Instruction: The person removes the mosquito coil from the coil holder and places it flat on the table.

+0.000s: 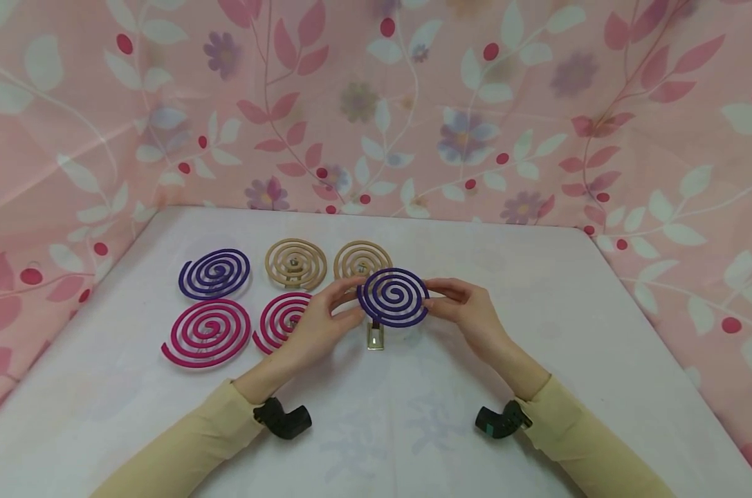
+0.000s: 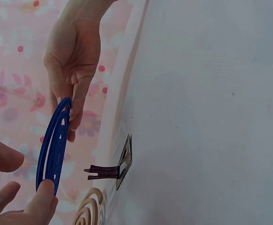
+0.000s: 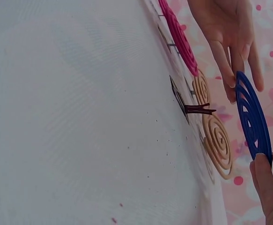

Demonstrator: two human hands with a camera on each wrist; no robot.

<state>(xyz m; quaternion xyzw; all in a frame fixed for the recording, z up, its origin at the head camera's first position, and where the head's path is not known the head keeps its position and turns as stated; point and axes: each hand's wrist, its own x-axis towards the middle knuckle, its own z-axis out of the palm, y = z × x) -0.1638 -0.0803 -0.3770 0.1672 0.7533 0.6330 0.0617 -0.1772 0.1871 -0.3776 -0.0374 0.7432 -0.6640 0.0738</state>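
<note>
- The left hand (image 1: 332,311) and right hand (image 1: 469,311) pinch a flat dark-blue spiral coil (image 1: 393,297) at 9 and 3 o'clock, raised.
- A gap parts it from a forked metal stand (image 1: 376,337) at 7 o'clock.
- White worktop (image 1: 537,277): far edge at 12 o'clock; right edge well apart at 3.

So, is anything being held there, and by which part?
A dark blue mosquito coil, by its outer rim: the left hand holds one side, the right hand the opposite.
</note>
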